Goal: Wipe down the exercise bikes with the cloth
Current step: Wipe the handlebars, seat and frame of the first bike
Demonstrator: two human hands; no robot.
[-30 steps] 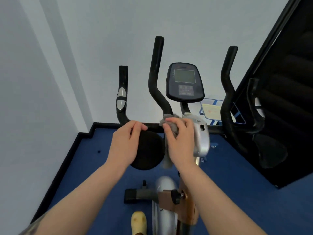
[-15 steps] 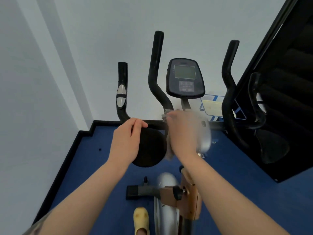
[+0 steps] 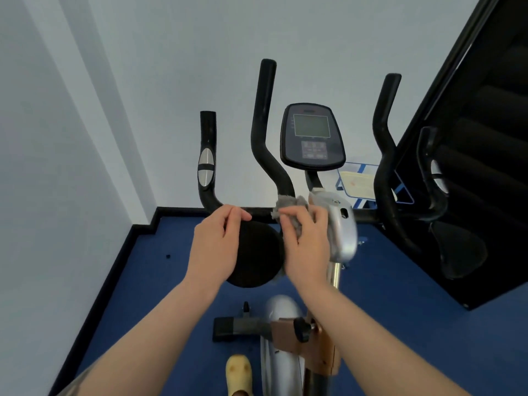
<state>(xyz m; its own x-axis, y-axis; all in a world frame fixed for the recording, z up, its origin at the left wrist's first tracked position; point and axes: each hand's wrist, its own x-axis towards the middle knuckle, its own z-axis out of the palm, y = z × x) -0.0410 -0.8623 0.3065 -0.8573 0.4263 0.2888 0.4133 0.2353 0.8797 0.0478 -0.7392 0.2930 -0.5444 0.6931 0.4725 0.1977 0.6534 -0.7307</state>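
Note:
An exercise bike stands in front of me, with black handlebars (image 3: pixel 261 132), a console (image 3: pixel 312 135) and a silver stem cover (image 3: pixel 341 224). My right hand (image 3: pixel 307 241) grips a grey cloth (image 3: pixel 288 205) and presses it against the base of the inner left handlebar, beside the silver cover. My left hand (image 3: pixel 218 244) rests on the horizontal bar above a round black pad (image 3: pixel 254 255), thumb and fingers pinched on the bar and the pad's top edge. Part of the cloth hangs hidden behind my right hand.
White walls meet in a corner at the left and behind the bike. A black padded piece of equipment (image 3: pixel 485 138) stands close at the right. Blue carpet (image 3: pixel 385 295) covers the floor. A yellow shoe (image 3: pixel 238 372) and the bike's frame knob (image 3: pixel 303 328) are below.
My right hand and the cloth have shifted slightly along the handlebar base with a rubbing motion. My left hand keeps its place on the bar.

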